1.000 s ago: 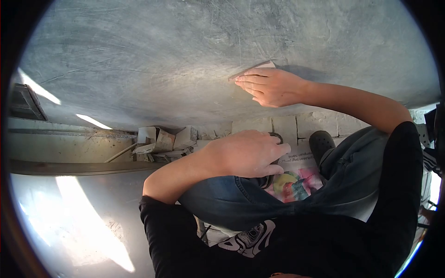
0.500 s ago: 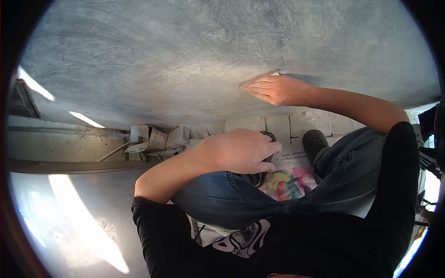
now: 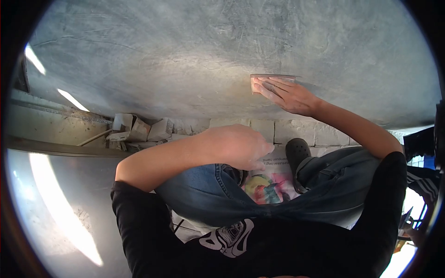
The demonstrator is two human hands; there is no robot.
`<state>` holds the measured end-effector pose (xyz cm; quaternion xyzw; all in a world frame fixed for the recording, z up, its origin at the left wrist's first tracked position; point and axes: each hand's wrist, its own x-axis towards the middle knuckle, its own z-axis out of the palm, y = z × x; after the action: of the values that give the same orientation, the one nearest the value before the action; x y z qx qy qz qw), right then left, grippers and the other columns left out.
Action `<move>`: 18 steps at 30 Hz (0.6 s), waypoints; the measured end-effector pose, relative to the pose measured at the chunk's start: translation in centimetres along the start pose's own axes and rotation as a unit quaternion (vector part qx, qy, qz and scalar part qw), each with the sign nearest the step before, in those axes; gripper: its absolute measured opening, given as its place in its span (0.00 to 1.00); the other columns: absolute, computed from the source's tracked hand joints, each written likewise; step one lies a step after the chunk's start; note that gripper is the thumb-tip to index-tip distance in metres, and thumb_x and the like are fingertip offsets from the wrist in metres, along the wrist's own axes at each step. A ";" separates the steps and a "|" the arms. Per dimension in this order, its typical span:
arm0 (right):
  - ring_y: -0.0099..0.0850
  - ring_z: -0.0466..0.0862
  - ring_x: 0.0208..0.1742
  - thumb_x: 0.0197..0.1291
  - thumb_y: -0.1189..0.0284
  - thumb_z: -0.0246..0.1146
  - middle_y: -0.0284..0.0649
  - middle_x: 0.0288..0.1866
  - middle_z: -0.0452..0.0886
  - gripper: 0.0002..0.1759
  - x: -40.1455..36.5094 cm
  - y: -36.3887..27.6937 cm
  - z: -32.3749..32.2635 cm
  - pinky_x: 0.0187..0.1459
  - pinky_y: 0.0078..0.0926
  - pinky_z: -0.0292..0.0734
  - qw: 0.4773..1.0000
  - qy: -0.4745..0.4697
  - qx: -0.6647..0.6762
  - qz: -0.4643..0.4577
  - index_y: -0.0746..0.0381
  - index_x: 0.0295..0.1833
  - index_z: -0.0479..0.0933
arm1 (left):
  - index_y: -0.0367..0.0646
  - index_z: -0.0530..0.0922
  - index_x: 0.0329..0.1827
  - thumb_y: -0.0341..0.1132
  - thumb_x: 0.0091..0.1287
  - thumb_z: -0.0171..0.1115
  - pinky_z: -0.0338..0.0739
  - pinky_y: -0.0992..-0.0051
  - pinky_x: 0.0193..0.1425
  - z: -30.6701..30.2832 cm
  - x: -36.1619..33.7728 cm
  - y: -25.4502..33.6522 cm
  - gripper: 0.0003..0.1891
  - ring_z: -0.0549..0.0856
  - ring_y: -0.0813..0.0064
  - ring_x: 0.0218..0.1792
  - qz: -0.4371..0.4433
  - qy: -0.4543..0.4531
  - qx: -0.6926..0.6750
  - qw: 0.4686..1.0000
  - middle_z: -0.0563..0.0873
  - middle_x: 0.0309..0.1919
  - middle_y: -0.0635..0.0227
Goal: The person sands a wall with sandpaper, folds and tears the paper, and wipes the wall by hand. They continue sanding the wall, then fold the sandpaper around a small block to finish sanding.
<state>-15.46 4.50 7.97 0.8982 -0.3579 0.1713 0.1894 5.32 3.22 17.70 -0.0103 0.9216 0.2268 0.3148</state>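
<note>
My right hand (image 3: 293,97) presses a thin, pinkish-brown sheet (image 3: 253,87) flat against the grey wall surface (image 3: 185,51), fingers laid over it; the sheet looks like sandpaper, with its straight upper edge level. My left hand (image 3: 238,147) hangs in the air above my left knee, below the wall's lower edge. Its thumb and fingers are loosely bent and apart, with nothing seen between them. Pale dust marks both hands.
Light blocks (image 3: 262,126) line the foot of the wall. Broken pieces (image 3: 139,129) are piled at the left beside a ledge (image 3: 60,148). A colourful printed sheet (image 3: 271,187) lies between my legs, near my dark shoe (image 3: 297,150). Striped dark fabric (image 3: 424,183) shows at the far right.
My right hand and the sheet have turned, so the sheet's tilted edge is now level and more of its face shows. The view has shifted slightly, moving the surroundings left.
</note>
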 end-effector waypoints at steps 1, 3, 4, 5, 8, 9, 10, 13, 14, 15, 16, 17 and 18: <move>0.36 0.70 0.64 0.61 0.75 0.49 0.47 0.64 0.68 0.24 0.2 0.0 0.1 0.66 0.30 0.65 1.000 0.002 -0.005 0.008 0.66 0.64 0.62 | 0.39 0.72 0.47 0.47 0.65 0.55 0.73 0.59 0.48 -0.1 0.0 0.1 0.19 0.80 0.54 0.43 0.001 0.003 -0.001 1.000 0.81 0.36 0.56; 0.35 0.69 0.65 0.60 0.74 0.49 0.46 0.65 0.67 0.26 1.2 0.1 1.0 0.66 0.29 0.65 1.000 0.005 -0.012 -0.004 0.65 0.65 0.61 | 0.38 0.72 0.47 0.47 0.65 0.55 0.73 0.59 0.48 -0.3 -0.1 0.4 0.19 0.80 0.54 0.44 0.001 0.004 -0.006 1.000 0.81 0.36 0.56; 0.34 0.69 0.65 0.60 0.74 0.50 0.46 0.66 0.66 0.27 2.1 0.1 1.4 0.66 0.28 0.65 1.000 0.011 -0.019 -0.015 0.64 0.67 0.60 | 0.38 0.72 0.47 0.47 0.65 0.55 0.73 0.59 0.48 -0.2 -0.1 0.4 0.19 0.80 0.54 0.44 0.002 0.005 -0.008 1.000 0.81 0.36 0.56; 0.34 0.69 0.65 0.60 0.74 0.50 0.46 0.66 0.66 0.27 3.1 0.0 1.8 0.66 0.28 0.65 1.000 0.010 -0.018 -0.016 0.64 0.67 0.60 | 0.39 0.73 0.48 0.47 0.65 0.55 0.74 0.59 0.48 -0.2 -0.3 0.3 0.19 0.80 0.54 0.44 0.000 0.002 -0.015 1.000 0.81 0.36 0.56; 0.33 0.67 0.67 0.59 0.75 0.50 0.45 0.68 0.64 0.30 6.3 -0.7 3.1 0.66 0.25 0.64 0.999 0.003 -0.037 -0.024 0.62 0.69 0.57 | 0.39 0.73 0.49 0.47 0.65 0.55 0.74 0.60 0.49 -0.2 -0.5 0.1 0.20 0.80 0.54 0.45 -0.011 -0.006 -0.024 1.000 0.81 0.37 0.56; 0.33 0.67 0.67 0.59 0.75 0.50 0.45 0.69 0.63 0.31 7.2 -0.9 3.4 0.66 0.26 0.65 1.000 0.011 -0.014 -0.023 0.61 0.69 0.56 | 0.39 0.73 0.50 0.47 0.65 0.55 0.74 0.60 0.49 -0.2 -0.5 0.0 0.20 0.80 0.54 0.45 -0.021 -0.010 -0.024 0.999 0.81 0.38 0.56; 0.33 0.66 0.68 0.59 0.76 0.50 0.45 0.70 0.62 0.32 7.7 -1.1 3.9 0.66 0.26 0.65 1.000 0.018 0.009 -0.023 0.59 0.70 0.55 | 0.39 0.73 0.50 0.47 0.65 0.55 0.74 0.60 0.49 0.0 -0.6 0.0 0.20 0.80 0.54 0.45 -0.023 -0.010 -0.026 0.999 0.81 0.38 0.56; 0.34 0.65 0.69 0.59 0.76 0.50 0.44 0.71 0.60 0.32 8.6 -1.2 4.8 0.67 0.28 0.64 0.999 0.018 -0.013 -0.034 0.57 0.71 0.55 | 0.39 0.72 0.51 0.47 0.65 0.54 0.73 0.60 0.50 0.1 -0.9 -0.1 0.20 0.80 0.55 0.46 -0.036 -0.004 -0.032 0.999 0.81 0.39 0.56; 0.34 0.65 0.69 0.59 0.76 0.50 0.44 0.71 0.60 0.32 8.6 -1.3 4.8 0.67 0.28 0.64 0.999 0.018 -0.013 -0.035 0.57 0.71 0.55 | 0.39 0.72 0.51 0.47 0.65 0.54 0.73 0.60 0.50 0.0 -1.0 0.0 0.21 0.80 0.55 0.47 -0.040 -0.013 -0.027 0.999 0.81 0.39 0.56; 0.34 0.65 0.69 0.59 0.75 0.50 0.44 0.71 0.59 0.32 8.4 -1.2 4.7 0.68 0.28 0.63 1.000 0.006 0.013 -0.026 0.56 0.71 0.55 | 0.39 0.72 0.51 0.47 0.65 0.54 0.73 0.60 0.51 0.0 -1.1 0.0 0.21 0.79 0.55 0.47 -0.044 -0.021 -0.021 0.999 0.81 0.40 0.56; 0.35 0.64 0.69 0.59 0.75 0.50 0.44 0.71 0.59 0.32 8.3 -1.3 4.3 0.69 0.29 0.62 0.999 -0.008 0.040 -0.016 0.54 0.71 0.55 | 0.39 0.72 0.51 0.47 0.65 0.54 0.73 0.60 0.51 0.0 -1.2 0.0 0.21 0.79 0.55 0.47 -0.041 -0.019 -0.021 0.999 0.81 0.40 0.56; 0.35 0.64 0.69 0.59 0.75 0.50 0.44 0.71 0.59 0.32 8.0 -1.3 3.9 0.69 0.29 0.62 0.999 -0.011 0.038 -0.015 0.54 0.71 0.55 | 0.39 0.72 0.51 0.47 0.65 0.54 0.73 0.60 0.50 0.1 -1.2 0.0 0.21 0.80 0.55 0.46 -0.033 -0.013 -0.023 0.999 0.81 0.39 0.56; 0.36 0.65 0.69 0.60 0.74 0.50 0.44 0.71 0.59 0.32 7.5 -1.2 3.5 0.69 0.29 0.62 0.999 -0.010 0.044 -0.008 0.53 0.71 0.55 | 0.39 0.72 0.51 0.47 0.66 0.54 0.74 0.60 0.50 0.1 -1.1 -0.1 0.21 0.80 0.55 0.46 -0.024 -0.007 -0.024 0.999 0.81 0.39 0.56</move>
<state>-8.82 -0.64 8.02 0.9103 -0.3444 0.1760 0.1476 6.30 3.06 18.24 -0.0381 0.9130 0.2416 0.3266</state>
